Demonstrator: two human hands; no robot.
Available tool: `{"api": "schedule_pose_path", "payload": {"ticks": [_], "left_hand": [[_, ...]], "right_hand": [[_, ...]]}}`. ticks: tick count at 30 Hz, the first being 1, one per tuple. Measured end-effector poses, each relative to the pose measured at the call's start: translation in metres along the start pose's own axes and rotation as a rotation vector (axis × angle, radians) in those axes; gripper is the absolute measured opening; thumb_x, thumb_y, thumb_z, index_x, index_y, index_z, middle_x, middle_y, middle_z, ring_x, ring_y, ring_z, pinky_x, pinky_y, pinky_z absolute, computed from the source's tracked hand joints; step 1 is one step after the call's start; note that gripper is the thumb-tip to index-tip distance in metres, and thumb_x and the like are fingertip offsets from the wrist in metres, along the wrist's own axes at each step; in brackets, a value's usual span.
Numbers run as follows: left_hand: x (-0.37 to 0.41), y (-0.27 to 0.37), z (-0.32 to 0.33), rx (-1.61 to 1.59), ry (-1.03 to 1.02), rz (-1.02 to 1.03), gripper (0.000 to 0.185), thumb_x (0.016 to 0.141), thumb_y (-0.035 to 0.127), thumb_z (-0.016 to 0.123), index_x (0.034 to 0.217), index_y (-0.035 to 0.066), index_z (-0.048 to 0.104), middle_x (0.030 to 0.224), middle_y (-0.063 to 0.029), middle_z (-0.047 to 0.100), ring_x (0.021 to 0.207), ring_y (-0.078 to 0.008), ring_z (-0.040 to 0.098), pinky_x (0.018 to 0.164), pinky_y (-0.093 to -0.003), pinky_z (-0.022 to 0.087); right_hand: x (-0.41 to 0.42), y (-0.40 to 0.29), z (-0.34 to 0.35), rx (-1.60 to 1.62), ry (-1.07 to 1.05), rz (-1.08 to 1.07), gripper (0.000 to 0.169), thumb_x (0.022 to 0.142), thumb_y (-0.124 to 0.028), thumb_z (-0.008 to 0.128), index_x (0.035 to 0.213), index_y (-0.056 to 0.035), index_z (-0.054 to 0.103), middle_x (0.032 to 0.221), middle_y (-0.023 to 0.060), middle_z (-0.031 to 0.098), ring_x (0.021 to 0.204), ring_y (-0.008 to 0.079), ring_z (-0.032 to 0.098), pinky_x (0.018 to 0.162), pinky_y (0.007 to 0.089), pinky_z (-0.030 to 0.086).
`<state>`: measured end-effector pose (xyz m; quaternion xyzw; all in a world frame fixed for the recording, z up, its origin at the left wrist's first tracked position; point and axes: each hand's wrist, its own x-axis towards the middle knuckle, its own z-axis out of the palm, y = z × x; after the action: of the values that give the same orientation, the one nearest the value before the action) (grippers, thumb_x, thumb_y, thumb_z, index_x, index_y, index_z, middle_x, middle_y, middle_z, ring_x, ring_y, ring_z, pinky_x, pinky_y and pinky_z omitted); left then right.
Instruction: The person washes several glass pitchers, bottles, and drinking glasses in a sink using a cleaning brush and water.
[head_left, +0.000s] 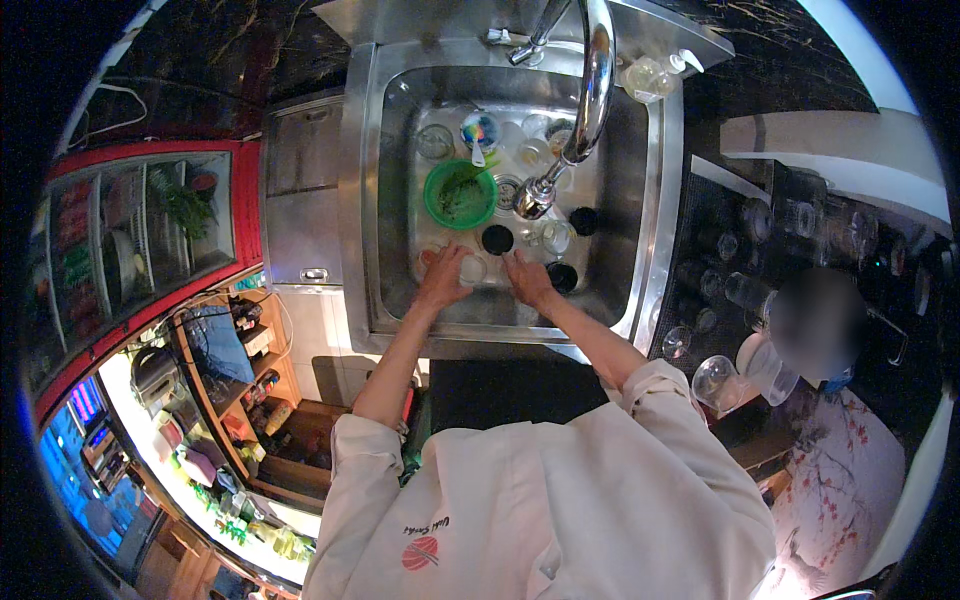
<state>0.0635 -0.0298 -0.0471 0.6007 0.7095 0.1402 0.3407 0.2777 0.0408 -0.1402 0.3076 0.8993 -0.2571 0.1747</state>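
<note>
My left hand (444, 279) reaches down into the steel sink (615, 262), beside a small clear glass (472, 268) near its thumb. Part of a reddish round dish (428, 257) shows behind its fingers. My right hand (529, 279) is low in the sink, its fingertips by the lower edge of a black cup (497, 240); whether they touch it is unclear. A green plastic bowl (460, 195) with dark specks inside lies above my left hand. Further right are a clear glass mug (556, 237) and two more black cups (561, 277). Whether either hand grips anything is hard to see.
A chrome faucet (598, 82) arches over the sink. Several glasses and a white-handled brush (478, 142) lie at its far side. A soap pump bottle (649, 79) stands on the back right rim. Glassware covers the right counter, where another person holds clear containers (772, 371).
</note>
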Motion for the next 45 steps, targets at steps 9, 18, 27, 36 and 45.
{"api": "schedule_pose_path", "payload": {"ticks": [9,18,27,36,45], "left_hand": [[0.036,-0.105,0.15,0.202,0.203,-0.052,0.025,0.08,0.008,0.056,0.104,-0.001,0.058,0.076,-0.0222,0.066,0.072,-0.0386,0.066,0.06,-0.0491,0.052],[0.058,-0.06,0.156,0.168,0.127,-0.291,0.03,0.086,0.023,0.052,0.104,0.001,0.06,0.1,-0.019,0.065,0.101,-0.0339,0.062,0.087,-0.0485,0.047],[0.018,-0.007,0.084,-0.014,0.979,-0.024,0.027,0.081,0.007,0.053,0.105,-0.004,0.058,0.106,-0.0218,0.059,0.091,-0.0347,0.061,0.08,-0.0411,0.049],[-0.29,-0.079,-0.131,-0.577,1.266,-0.217,0.017,0.087,0.008,0.059,0.103,0.003,0.059,0.094,-0.0111,0.057,0.076,-0.0213,0.06,0.067,-0.0341,0.049],[-0.59,-0.231,-0.142,-0.52,1.692,-0.536,0.021,0.089,0.018,0.063,0.105,0.005,0.063,0.089,-0.0067,0.062,0.076,-0.0146,0.06,0.07,-0.0303,0.05]], "right_hand": [[-0.018,-0.038,-0.058,0.08,0.105,-0.013,0.058,0.077,-0.022,0.073,0.128,-0.0023,0.052,0.125,0.0223,0.057,0.106,0.0383,0.061,0.084,0.0449,0.052],[-0.04,-0.05,-0.107,0.245,0.178,-0.145,0.031,0.077,-0.014,0.07,0.103,0.0019,0.063,0.091,0.0204,0.067,0.088,0.0389,0.063,0.078,0.046,0.049],[-0.007,-0.05,-0.16,0.341,0.028,-0.394,0.039,0.075,0.011,0.049,0.11,0.0019,0.061,0.092,0.0148,0.067,0.082,0.0239,0.065,0.071,0.0318,0.051],[0.018,-0.288,-0.252,-0.032,0.269,-0.47,0.031,0.097,-0.025,0.056,0.118,-0.0045,0.066,0.112,0.0179,0.067,0.095,0.0321,0.065,0.082,0.0413,0.054],[0.043,-0.595,-0.114,-0.15,0.008,-0.611,0.033,0.098,-0.03,0.054,0.122,-0.0092,0.064,0.12,0.0193,0.063,0.109,0.0308,0.06,0.096,0.046,0.044]]}}
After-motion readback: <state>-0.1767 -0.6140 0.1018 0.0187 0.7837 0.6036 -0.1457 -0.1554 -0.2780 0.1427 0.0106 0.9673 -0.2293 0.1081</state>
